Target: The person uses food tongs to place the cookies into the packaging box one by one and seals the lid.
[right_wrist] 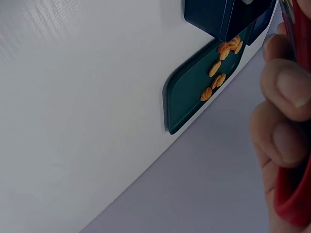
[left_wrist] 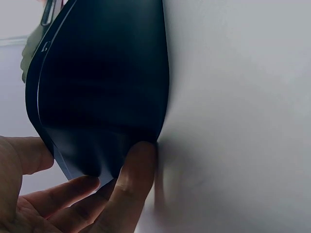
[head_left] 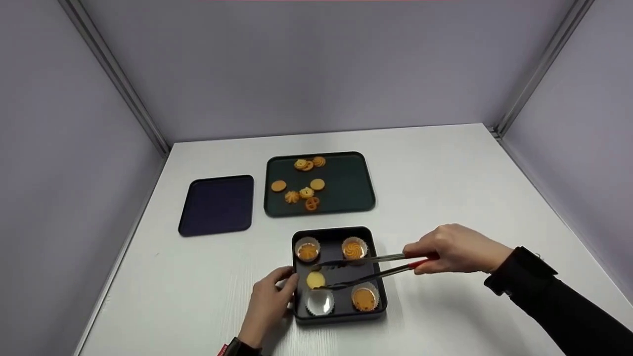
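Observation:
My right hand grips tongs by their red handles. Between the tongs' tips is a pale round cookie, over the left part of a black box; whether both tips touch it I cannot tell. Paper cups stand in the box's corners. Three hold cookies: a flower-shaped cookie, a swirl cookie and a browner round cookie. The near left paper cup shows a bare, shiny bottom. My left hand holds the box's left side, thumb at the rim, fingers against the outer wall.
Behind the box lies a dark green tray with several cookies, among them a pretzel-shaped cookie. To its left is a dark purple tray with nothing on it. Grey panels rise around the white table.

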Available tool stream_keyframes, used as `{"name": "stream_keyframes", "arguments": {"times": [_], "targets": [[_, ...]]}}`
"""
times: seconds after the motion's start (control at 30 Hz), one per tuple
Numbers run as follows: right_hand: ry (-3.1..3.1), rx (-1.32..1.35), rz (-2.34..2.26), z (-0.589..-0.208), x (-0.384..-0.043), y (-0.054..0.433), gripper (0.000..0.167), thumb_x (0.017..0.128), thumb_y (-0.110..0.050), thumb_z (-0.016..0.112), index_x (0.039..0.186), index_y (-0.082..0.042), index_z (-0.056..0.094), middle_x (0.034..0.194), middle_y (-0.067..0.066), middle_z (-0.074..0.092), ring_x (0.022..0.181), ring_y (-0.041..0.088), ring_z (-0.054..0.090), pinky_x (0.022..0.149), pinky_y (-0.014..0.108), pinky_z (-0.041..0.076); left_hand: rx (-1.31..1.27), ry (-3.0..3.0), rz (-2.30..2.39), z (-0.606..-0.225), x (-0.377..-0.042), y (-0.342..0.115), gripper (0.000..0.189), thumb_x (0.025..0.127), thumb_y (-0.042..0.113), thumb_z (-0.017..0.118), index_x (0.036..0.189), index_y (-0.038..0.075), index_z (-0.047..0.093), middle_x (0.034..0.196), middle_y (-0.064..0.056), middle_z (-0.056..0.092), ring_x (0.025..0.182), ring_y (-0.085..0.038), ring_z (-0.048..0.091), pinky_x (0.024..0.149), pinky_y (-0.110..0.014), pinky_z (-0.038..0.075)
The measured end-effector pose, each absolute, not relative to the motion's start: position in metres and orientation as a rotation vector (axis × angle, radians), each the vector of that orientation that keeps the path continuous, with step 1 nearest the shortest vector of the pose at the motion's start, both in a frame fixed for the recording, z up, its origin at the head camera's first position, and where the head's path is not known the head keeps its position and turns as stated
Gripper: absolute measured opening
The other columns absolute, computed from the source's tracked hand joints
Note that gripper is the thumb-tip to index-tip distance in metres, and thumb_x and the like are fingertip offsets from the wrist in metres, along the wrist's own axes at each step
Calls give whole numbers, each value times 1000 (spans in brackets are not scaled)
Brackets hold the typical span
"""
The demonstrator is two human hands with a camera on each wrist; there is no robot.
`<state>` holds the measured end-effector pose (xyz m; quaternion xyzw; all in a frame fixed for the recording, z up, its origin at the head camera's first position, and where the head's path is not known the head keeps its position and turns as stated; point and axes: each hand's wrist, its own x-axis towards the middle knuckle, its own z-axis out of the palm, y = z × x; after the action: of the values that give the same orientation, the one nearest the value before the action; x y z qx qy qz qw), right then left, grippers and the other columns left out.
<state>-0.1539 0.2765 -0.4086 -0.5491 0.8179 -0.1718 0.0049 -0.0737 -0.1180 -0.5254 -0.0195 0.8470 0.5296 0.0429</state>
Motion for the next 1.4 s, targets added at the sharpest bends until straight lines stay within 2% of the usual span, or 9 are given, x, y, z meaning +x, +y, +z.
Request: {"name": "stream_keyframes", "arguments": {"times": [0.3, 0.53, 0.73, 1.07, 1.4], "targets": [[2535, -1698, -512, -408, -150, 272, 17, 89, -25, 80, 98, -24, 66, 72, -20, 57, 63, -9, 45, 57, 9, 39, -75, 2580, 1622, -524, -73, -119, 39, 102, 31, 64, 132, 5, 67, 125, -14, 70, 75, -12, 70, 67, -31, 58], [2529, -1690, -470, -410, -149, 268, 22, 88, -25, 81, 88, -25, 59, 70, -22, 54, 62, -10, 41, 56, 8, 34, -72, 2574, 1623, -525, -73, -119, 39, 103, 31, 63, 132, 5, 66, 126, -14, 70, 76, -13, 70, 66, -30, 58], [2538, -1686, -422, -410, -148, 267, 20, 89, -29, 80, 90, -25, 61, 71, -22, 53, 62, -9, 42, 56, 10, 35, -90, 2568, 1603, -524, -74, -118, 38, 104, 29, 62, 133, 5, 66, 126, -14, 69, 79, -14, 71, 72, -32, 58], [2538, -1625, -397, -411, -148, 264, 20, 86, -30, 82, 96, -25, 65, 73, -22, 56, 62, -8, 43, 56, 13, 38, -119, 2542, 1618, -524, -74, -117, 38, 103, 30, 62, 133, 5, 66, 126, -14, 69, 78, -16, 70, 65, -30, 57], [2555, -1620, -417, -407, -148, 267, 21, 85, -29, 83, 95, -27, 65, 71, -23, 53, 61, -10, 40, 55, 11, 35, -108, 2562, 1613, -525, -75, -117, 38, 103, 29, 62, 132, 5, 66, 126, -14, 69, 76, -15, 70, 67, -30, 58]]}}
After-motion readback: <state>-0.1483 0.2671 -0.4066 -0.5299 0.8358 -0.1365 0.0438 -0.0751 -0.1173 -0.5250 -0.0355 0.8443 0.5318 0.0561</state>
